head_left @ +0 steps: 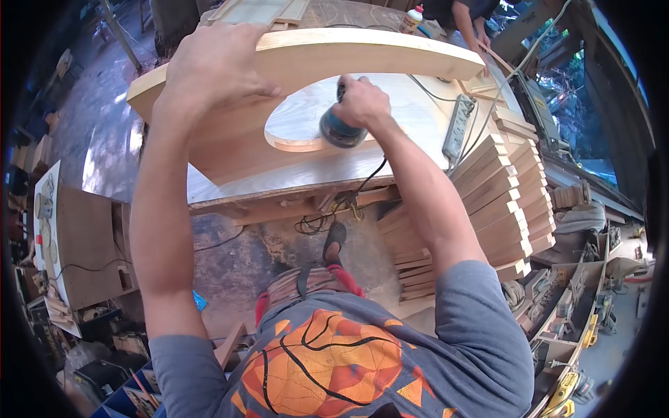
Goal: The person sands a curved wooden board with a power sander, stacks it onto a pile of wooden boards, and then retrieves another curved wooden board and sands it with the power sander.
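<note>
A wide pale wooden piece [230,150] with a curved top edge and a rounded opening stands tilted on the workbench. My left hand [216,66] grips its upper left edge, fingers over the top and thumb on the near face. My right hand [362,104] is closed round a teal and black power tool [339,131], blurred at its lower end. The tool is at the lower right edge of the opening. A black cord hangs from it over the bench's front edge.
A power strip [458,129] lies right of the piece, near stacked wooden boards [481,202]. A glue bottle [411,19] stands behind. Another person's arm [468,28] reaches in at the back right. Cords [317,224] hang below the bench.
</note>
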Demonstrator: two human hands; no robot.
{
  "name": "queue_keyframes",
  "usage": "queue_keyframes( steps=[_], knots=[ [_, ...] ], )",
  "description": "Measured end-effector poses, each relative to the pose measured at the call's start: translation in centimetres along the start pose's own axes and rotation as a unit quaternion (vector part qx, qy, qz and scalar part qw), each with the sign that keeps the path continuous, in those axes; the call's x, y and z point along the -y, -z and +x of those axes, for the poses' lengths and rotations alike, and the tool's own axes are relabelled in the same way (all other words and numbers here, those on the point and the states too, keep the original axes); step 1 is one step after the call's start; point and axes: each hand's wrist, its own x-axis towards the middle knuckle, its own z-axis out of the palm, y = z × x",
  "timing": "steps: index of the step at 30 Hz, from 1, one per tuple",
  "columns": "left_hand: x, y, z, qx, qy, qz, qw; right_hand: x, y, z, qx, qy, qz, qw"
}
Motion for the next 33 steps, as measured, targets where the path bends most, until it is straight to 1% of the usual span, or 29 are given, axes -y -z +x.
queue_keyframes(
  steps=[2,3,5,6,7,9,14,17,19,20,22,23,24,25,26,27,28,31,33],
  knots=[
    [-0.1,0.4,0.1,0.011,0.008,0.001,1.000,-1.2,0.2,0.9,-0.003,-0.018,0.022,1.000],
    [0.0,0.5,0.1,0.026,0.010,0.003,1.000,-0.7,0.4,0.7,-0.004,-0.013,0.021,1.000],
    [0.1,0.5,0.1,0.018,0.018,0.003,1.000,-0.1,0.1,-0.4,0.008,-0.033,-0.001,0.999],
    [-0.2,0.4,0.1,0.014,0.019,0.002,1.000,0.8,0.0,-1.1,0.015,-0.022,-0.007,1.000],
    [-0.2,0.2,0.2,0.018,0.013,0.001,1.000,1.4,-0.4,-1.7,0.000,-0.004,-0.001,1.000],
    [-0.1,-0.1,0.1,-0.006,0.008,-0.032,0.999,1.7,-0.4,-1.6,-0.001,0.018,0.007,1.000],
    [0.2,0.2,0.1,-0.002,0.008,-0.021,1.000,-0.6,0.0,0.6,-0.009,0.001,0.014,1.000],
    [0.3,-0.4,0.5,0.020,0.020,0.005,1.000,0.6,0.3,-1.0,0.018,-0.025,0.004,0.999],
    [0.0,-0.2,0.3,-0.005,0.020,-0.018,1.000,1.2,0.0,-2.0,0.004,0.008,0.007,1.000],
    [-0.2,-0.1,0.3,0.004,0.012,-0.021,1.000,1.3,0.0,-2.0,0.001,0.012,0.009,1.000],
    [-0.4,0.3,0.4,0.038,0.037,-0.020,0.998,0.5,0.3,-1.8,0.012,0.002,0.008,1.000],
    [-0.5,0.4,0.4,0.037,0.037,-0.020,0.998,0.2,0.6,-1.3,0.017,-0.002,0.009,1.000],
    [-0.5,0.4,0.3,0.035,0.036,-0.026,0.998,-0.9,0.0,-0.5,0.002,-0.028,0.000,1.000],
    [-0.5,0.4,0.2,0.032,0.036,-0.032,0.998,-1.9,0.0,-0.1,0.002,-0.026,0.001,1.000],
    [-0.4,0.2,0.1,0.031,0.037,-0.031,0.998,-3.1,0.3,0.1,0.000,-0.050,0.000,0.999],
    [-0.3,0.0,0.1,0.005,0.026,-0.034,0.999,-4.1,0.4,0.1,-0.001,-0.075,-0.001,0.997],
    [-0.2,-0.2,0.0,-0.020,0.013,-0.037,0.999,-5.0,0.5,0.1,-0.002,-0.077,0.000,0.997],
    [-0.3,-0.5,0.0,-0.045,0.001,-0.042,0.998,-7.7,1.0,0.1,0.000,-0.108,0.007,0.994],
    [-0.4,-0.4,0.1,-0.042,0.005,-0.050,0.998,-9.6,0.8,0.3,-0.011,-0.134,0.006,0.991]
  ],
)
